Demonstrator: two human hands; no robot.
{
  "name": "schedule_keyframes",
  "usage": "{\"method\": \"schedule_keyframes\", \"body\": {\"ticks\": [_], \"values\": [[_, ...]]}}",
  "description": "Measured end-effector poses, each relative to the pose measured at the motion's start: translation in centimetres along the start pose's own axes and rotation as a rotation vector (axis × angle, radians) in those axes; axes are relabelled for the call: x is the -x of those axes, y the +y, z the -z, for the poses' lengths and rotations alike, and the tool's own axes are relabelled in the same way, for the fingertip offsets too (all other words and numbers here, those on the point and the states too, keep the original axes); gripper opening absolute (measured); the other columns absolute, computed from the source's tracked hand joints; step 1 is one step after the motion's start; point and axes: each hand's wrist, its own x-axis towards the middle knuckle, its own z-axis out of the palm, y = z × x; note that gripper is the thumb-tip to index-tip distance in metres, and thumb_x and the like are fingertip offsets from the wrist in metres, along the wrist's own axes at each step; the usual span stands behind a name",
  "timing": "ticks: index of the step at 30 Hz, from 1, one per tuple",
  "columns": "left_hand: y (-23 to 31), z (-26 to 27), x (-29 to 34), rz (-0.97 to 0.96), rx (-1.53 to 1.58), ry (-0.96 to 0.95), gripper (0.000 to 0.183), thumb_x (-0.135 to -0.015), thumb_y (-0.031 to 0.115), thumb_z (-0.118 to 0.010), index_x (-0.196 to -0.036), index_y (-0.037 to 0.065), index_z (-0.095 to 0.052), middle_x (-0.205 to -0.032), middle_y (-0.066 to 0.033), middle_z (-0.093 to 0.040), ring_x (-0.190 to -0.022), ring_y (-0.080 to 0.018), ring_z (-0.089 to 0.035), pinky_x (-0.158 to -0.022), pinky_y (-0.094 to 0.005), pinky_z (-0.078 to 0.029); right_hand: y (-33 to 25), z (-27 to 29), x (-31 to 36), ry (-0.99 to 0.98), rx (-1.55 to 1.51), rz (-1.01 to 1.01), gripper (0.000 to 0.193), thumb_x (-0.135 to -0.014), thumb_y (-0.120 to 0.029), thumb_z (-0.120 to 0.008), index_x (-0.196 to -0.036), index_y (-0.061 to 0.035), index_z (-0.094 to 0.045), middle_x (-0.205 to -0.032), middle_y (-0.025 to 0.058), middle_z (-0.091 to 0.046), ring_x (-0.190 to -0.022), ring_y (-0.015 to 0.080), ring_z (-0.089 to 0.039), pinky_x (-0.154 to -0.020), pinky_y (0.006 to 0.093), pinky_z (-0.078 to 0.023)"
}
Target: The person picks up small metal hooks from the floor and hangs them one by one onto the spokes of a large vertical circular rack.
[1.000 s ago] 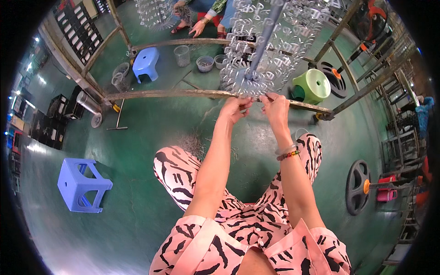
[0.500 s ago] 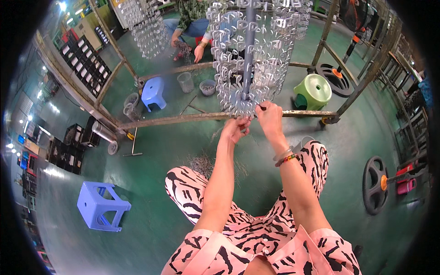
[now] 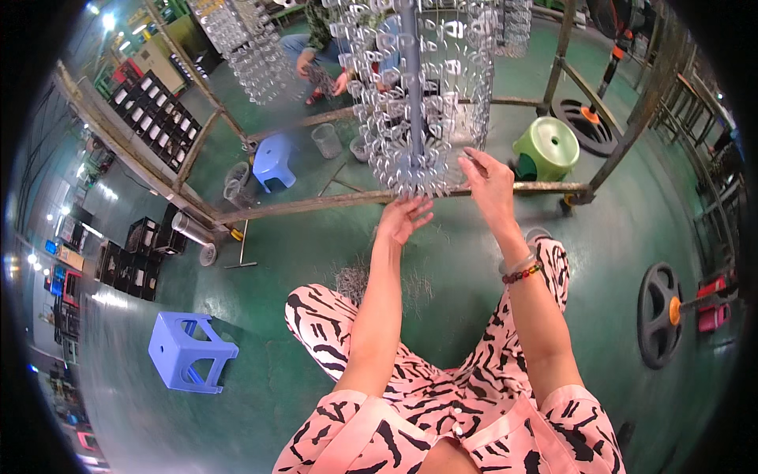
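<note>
In front of me hangs a tall cluster of small shiny metal pieces (image 3: pixel 379 118), ringed in rows around a grey upright pole (image 3: pixel 413 79). My left hand (image 3: pixel 404 220) is just under its lowest ring, palm turned up and fingers apart, with nothing visible in it. To the right of the lower rings, my right hand (image 3: pixel 491 188) is raised with thumb and forefinger pinched together. Whatever is between those fingertips is too small to make out. On the floor beyond my left knee lies a loose heap of thin wire-like pieces (image 3: pixel 351 283).
A rusty metal frame (image 3: pixel 316 205) surrounds the cluster. Near it stand a blue stool (image 3: pixel 273 162), a green stool (image 3: pixel 546 148) and a clear tub (image 3: pixel 326 141). Another blue stool (image 3: pixel 189 351) is at my left. Across the frame, a co-worker's hand (image 3: pixel 341 83) is beside another hanging cluster (image 3: pixel 257 63).
My right hand has drawn away from the cluster's bottom, up and to the right. My left hand has stayed below, its fingers spreading. The view has shifted slightly.
</note>
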Motion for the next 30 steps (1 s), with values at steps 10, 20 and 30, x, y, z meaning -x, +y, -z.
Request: {"method": "schedule_keyframes", "body": {"ticks": [10,20,30], "values": [[0.7,-1.1,1.3,-0.031,-0.093,0.028,0.028,-0.084,0.0,-0.058,-0.109,0.004,-0.046,-0.11,-0.0105,-0.057,-0.102,-0.029,-0.059,-0.079,-0.0457,-0.051,-1.1,-1.4,-2.5,0.028,0.251,0.156,0.021,-0.077,-0.023,-0.064,-0.083,-0.0032,-0.069,-0.072,0.0182,-0.064,-0.069,0.0347,-0.063,-0.063,0.0394,-0.049],[1.2,-1.1,1.5,-0.027,-0.096,0.041,0.027,-0.083,-0.001,-0.059,-0.107,0.004,-0.047,-0.108,-0.0111,-0.059,-0.102,-0.0292,-0.059,-0.079,-0.0469,-0.05,-4.2,0.7,-3.9,0.045,0.257,0.14,0.026,-0.077,-0.024,-0.066,-0.09,-0.0023,-0.068,-0.076,0.0175,-0.066,-0.071,0.0323,-0.064,-0.065,0.0376,-0.049],[0.9,0.3,1.6,-0.027,-0.045,0.05,0.027,-0.081,-0.002,-0.06,-0.103,0.003,-0.045,-0.102,-0.0105,-0.06,-0.098,-0.0294,-0.061,-0.082,-0.0489,-0.048,-7.3,0.4,-6.3,-0.018,0.18,0.224,0.023,-0.075,-0.014,-0.069,-0.09,0.0027,-0.067,-0.066,0.0094,-0.065,-0.057,0.0119,-0.057,-0.057,0.0271,-0.046]]}}
